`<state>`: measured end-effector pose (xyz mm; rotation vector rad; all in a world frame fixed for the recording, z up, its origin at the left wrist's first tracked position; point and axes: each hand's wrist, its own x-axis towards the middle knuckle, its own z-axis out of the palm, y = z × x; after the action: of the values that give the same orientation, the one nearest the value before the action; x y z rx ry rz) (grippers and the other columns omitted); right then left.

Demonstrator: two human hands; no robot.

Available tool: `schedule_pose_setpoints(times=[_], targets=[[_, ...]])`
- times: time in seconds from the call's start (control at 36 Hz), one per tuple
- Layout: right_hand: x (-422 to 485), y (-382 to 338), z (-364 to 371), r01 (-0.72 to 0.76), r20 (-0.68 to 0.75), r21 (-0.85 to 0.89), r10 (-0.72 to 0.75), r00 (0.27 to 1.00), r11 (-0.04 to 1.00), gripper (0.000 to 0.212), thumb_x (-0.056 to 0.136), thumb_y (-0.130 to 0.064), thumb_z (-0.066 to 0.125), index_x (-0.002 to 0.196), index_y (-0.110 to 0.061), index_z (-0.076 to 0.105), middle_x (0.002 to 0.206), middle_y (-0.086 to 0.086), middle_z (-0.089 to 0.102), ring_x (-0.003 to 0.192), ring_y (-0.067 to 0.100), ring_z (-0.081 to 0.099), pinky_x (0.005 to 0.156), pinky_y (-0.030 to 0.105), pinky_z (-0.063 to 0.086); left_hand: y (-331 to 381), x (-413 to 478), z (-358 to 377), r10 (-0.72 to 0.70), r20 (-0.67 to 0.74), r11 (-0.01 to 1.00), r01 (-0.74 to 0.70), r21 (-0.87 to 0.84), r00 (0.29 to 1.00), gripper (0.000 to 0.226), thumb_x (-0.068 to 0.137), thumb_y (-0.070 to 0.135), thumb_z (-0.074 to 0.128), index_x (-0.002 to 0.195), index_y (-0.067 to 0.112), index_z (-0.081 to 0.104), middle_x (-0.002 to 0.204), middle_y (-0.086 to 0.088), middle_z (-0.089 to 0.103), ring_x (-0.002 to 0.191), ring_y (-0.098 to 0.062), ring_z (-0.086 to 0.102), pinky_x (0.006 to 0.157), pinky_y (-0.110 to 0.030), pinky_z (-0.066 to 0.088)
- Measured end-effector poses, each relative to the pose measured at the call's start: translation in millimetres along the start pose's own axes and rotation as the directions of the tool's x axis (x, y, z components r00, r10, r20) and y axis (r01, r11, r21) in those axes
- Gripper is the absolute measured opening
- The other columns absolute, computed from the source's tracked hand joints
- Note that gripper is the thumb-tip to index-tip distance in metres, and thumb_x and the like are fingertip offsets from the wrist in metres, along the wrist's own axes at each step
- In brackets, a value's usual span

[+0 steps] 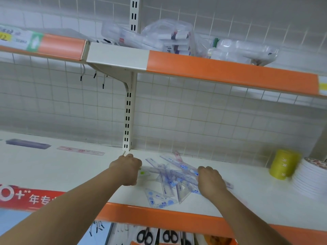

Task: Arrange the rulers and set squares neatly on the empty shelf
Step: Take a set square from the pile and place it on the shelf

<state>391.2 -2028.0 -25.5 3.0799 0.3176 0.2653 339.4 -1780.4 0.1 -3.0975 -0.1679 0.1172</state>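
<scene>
Head view: a person's two hands work at a loose heap of rulers and set squares (174,177) on the white shelf (247,195), just right of the slotted upright (127,121). The right hand (211,181) curls its fingers down over a long ruler (184,164) that lies slantwise across the heap and appears to grip it. The left hand (126,169) sits knuckles-up at the heap's left edge with fingers curled; whether it holds anything cannot be told. The pieces are clear plastic printed in blue, crossed at all angles, with one set square (160,198) nearest the orange front rim (159,216). Sorting probably goes best by lifting the long top pieces first, squaring their ends together, then nesting the triangles by shape; thin, slick plastic is likely to slide, so a flat press before pinching should help. A pink ruler (80,150) lies apart on the neighbouring shelf to the left. A yellow spool (283,165) and stacked plates (311,181) stand well to the right.
</scene>
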Motion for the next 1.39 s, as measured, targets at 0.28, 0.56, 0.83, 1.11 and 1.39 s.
schedule_pose_setpoints(times=[0.28, 0.56, 0.83, 1.11, 1.39], targets=[[-7.1, -22.7, 2.0, 0.147, -0.034, -0.010, -0.148, 0.988, 0.989, 0.029, 0.089, -0.002, 0.045, 0.116, -0.011, 0.052, 0.114, 0.009, 0.056, 0.107, 0.025, 0.051, 0.071, 0.027, 0.033, -19.6, -12.9, 8.6, -0.046, -0.038, 0.999, 0.045, -0.010, 0.998, 0.048, 0.085, 0.019, 0.062, 0.131, 0.022, 0.048, 0.125, -0.007, 0.043, 0.115, -0.025, 0.048, 0.084, -0.033, 0.046], [-10.1, -74.6, -8.6, 0.216, -0.023, 0.002, -0.216, 0.976, 0.976, 0.023, 0.090, -0.002, 0.046, 0.109, -0.010, 0.054, 0.119, 0.010, 0.053, 0.110, 0.026, 0.053, 0.071, 0.028, 0.037, -71.4, -37.9, 8.2, -0.117, -0.091, 0.993, 0.113, -0.040, 0.989, 0.051, 0.085, 0.019, 0.064, 0.134, 0.021, 0.047, 0.126, -0.007, 0.044, 0.116, -0.024, 0.049, 0.090, -0.034, 0.047], [-20.1, -169.5, -21.3, 0.276, -0.048, 0.070, -0.273, 0.961, 0.959, 0.030, 0.088, 0.001, 0.041, 0.112, -0.012, 0.055, 0.114, 0.006, 0.054, 0.112, 0.026, 0.050, 0.084, 0.031, 0.043, -162.0, -86.1, 4.8, -0.175, -0.103, 0.984, 0.170, -0.049, 0.979, 0.055, 0.085, 0.017, 0.060, 0.137, 0.022, 0.044, 0.129, -0.007, 0.046, 0.116, -0.024, 0.048, 0.092, -0.035, 0.048], [-49.6, -290.5, -33.1, 0.318, -0.039, 0.135, -0.315, 0.948, 0.939, 0.029, 0.090, -0.003, 0.042, 0.113, -0.015, 0.055, 0.110, 0.006, 0.054, 0.107, 0.025, 0.049, 0.075, 0.032, 0.041, -272.3, -141.7, -0.9, -0.229, -0.110, 0.973, 0.228, -0.021, 0.967, 0.049, 0.087, 0.019, 0.060, 0.134, 0.021, 0.046, 0.126, -0.008, 0.046, 0.115, -0.025, 0.048, 0.091, -0.035, 0.047], [-76.4, -379.9, -46.0, 0.364, -0.061, 0.163, -0.359, 0.931, 0.917, 0.020, 0.097, -0.020, 0.044, 0.112, -0.015, 0.056, 0.107, 0.005, 0.056, 0.102, 0.022, 0.050, 0.074, 0.032, 0.041, -361.1, -186.1, 3.2, -0.266, -0.105, 0.964, 0.263, -0.043, 0.958, 0.052, 0.088, 0.020, 0.058, 0.137, 0.021, 0.044, 0.128, -0.010, 0.044, 0.118, -0.028, 0.047, 0.096, -0.038, 0.046]])
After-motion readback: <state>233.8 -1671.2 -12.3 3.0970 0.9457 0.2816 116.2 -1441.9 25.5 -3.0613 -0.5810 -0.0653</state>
